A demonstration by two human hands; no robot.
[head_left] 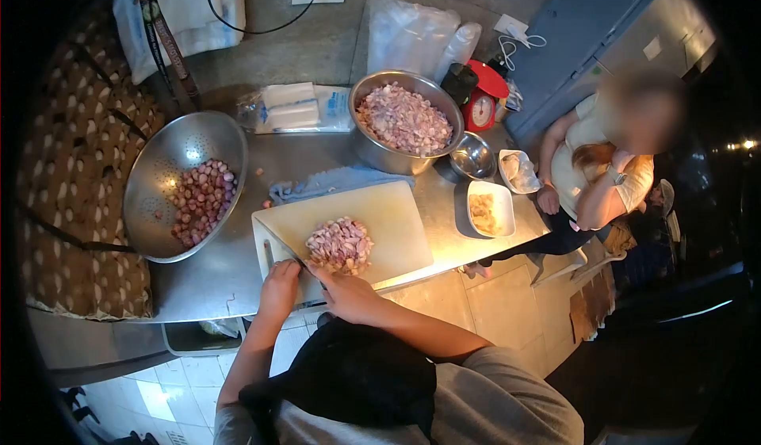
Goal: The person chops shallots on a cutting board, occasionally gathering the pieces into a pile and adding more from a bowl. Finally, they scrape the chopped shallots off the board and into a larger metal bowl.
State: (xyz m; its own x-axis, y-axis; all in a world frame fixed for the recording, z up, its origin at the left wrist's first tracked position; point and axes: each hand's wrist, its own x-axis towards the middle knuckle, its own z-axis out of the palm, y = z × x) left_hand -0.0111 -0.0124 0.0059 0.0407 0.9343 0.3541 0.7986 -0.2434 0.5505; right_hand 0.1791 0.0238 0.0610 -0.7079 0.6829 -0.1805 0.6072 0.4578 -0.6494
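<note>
Shallots: much looks cut, a batch is left whole.
A cut pile lies on the board and the far pot looks nearly full of pieces, while whole ones wait in the left colander. At the near edge the left hand and right hand curl close together about a knife; which one grips it I cannot tell.

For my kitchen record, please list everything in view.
cutting board: one, white, on steel table
chopped pieces: one pile, pink, on the board
colander: one, steel, left, holding purple bulbs
pot: one, steel, behind board, full of pink pieces
small bowl: one, steel, right of pot
scale: one, red, behind bowl
dish: one, white, right of board
cloth: one, blue, behind board
seated person: one, pale top, right
left hand and right hand: two, bare, at board's near edge
</note>
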